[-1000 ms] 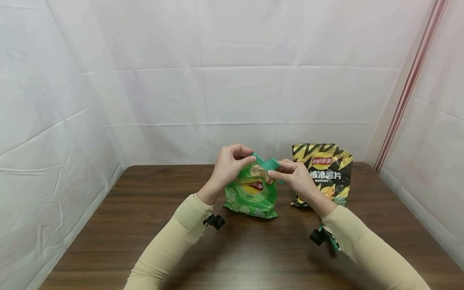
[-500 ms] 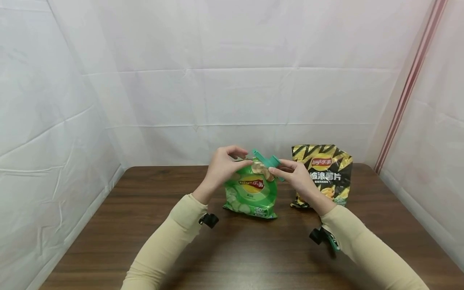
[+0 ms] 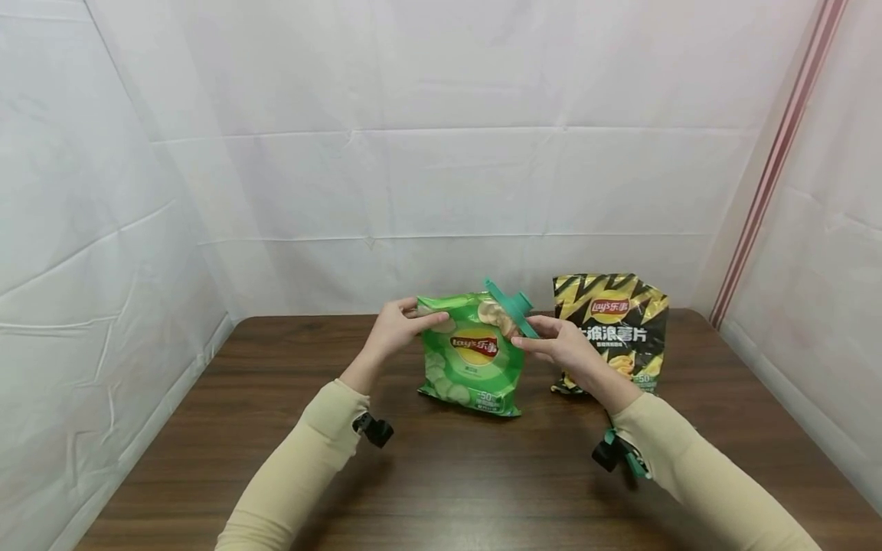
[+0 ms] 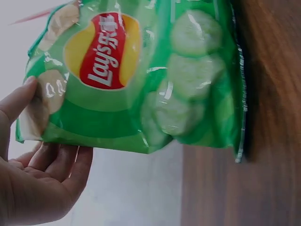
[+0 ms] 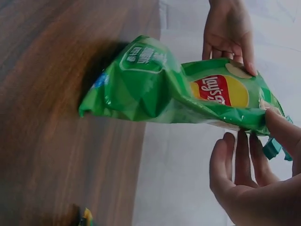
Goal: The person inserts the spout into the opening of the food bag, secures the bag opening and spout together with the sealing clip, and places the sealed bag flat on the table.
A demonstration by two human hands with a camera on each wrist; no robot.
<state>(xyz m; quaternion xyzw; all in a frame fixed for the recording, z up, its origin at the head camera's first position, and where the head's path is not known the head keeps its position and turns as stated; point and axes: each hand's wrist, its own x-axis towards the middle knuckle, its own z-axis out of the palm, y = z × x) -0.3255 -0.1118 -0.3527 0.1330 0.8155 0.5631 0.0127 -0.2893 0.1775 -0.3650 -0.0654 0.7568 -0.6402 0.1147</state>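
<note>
A green Lay's chip bag (image 3: 472, 356) stands on the table, its lower edge resting on the wood. My left hand (image 3: 400, 329) pinches its upper left edge, thumb in front and fingers behind, as the left wrist view (image 4: 47, 183) also shows. At the upper right edge, my right hand (image 3: 561, 344) pinches the bag between thumb and fingers. Slanting across that top right corner is a teal bag clip (image 3: 512, 306) with a round spout-like part, its lower end right at the right fingers. In the right wrist view the clip (image 5: 273, 148) is partly hidden behind the bag and hand.
A black and yellow Lay's chip bag (image 3: 613, 333) stands behind my right forearm. The brown wooden table (image 3: 448, 490) ends at white sheeting (image 3: 331, 184) at the back and sides.
My left hand has moved left and slightly down, from near the clip to the bag's left edge. The bag's top has spread wider. The clip has tilted more steeply beside the right hand.
</note>
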